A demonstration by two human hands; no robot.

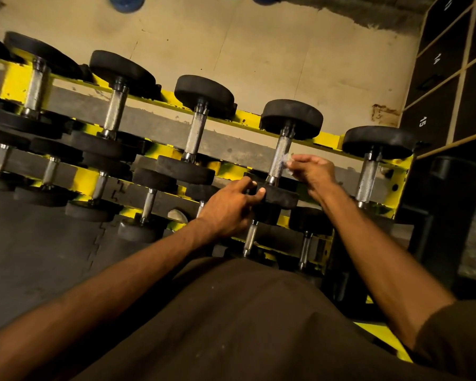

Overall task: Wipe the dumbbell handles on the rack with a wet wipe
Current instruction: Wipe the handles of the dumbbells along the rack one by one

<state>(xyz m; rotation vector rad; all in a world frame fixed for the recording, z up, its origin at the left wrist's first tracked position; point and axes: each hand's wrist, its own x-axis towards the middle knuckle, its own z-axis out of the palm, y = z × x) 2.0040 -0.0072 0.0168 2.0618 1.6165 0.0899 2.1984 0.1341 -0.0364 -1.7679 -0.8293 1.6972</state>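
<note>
Yellow steel rack (15,81), paint chipped, tiers running left to right. The dumbbells lie across its rails, each with round matte black rubber heads and a knurled chrome bar.

Left hand (228,207): fingers curled over the near head (282,198) of the dumbbell (291,118) second from the right on the top tier.

Its handle (279,158): cylindrical, bright, cross-hatched.

Wet wipe (287,158): small, pale, crumpled, lying against the handle's right side at mid-length.

Right hand (313,171): fingertips drawn together, pinching the wipe.

Far right: dark numbered cubbies (437,86) with pale edges.
</note>
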